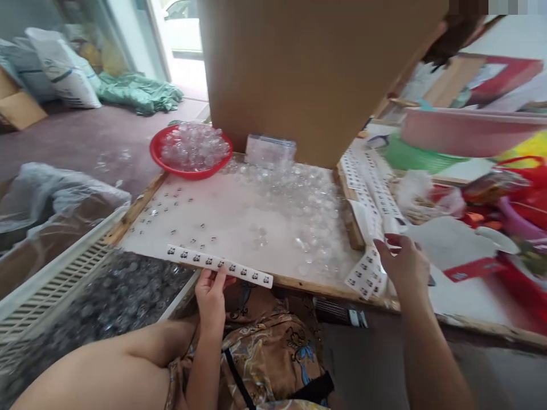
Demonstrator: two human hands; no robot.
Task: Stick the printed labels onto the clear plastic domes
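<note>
My left hand (212, 290) pinches a white strip of panda stickers (220, 265) at the near edge of the work board. Small panda stickers lie scattered on the white board surface (213, 208) beyond it. My right hand (404, 265), its fingers curled, is at the sticker sheets (365, 273) right of the board; what it grips, if anything, is not clear. Many small clear plastic pieces (303, 210) spread over the right and back of the board. A red basin (191, 173) heaped with clear plastic pieces rests at its far left corner.
A large cardboard box (299, 74) stands behind the board. To the left is a white crate (55, 273) with clear pieces beside it. A pink basin (470, 134), a green basin (414, 154) and red bags crowd the right. Part of another person shows behind the box.
</note>
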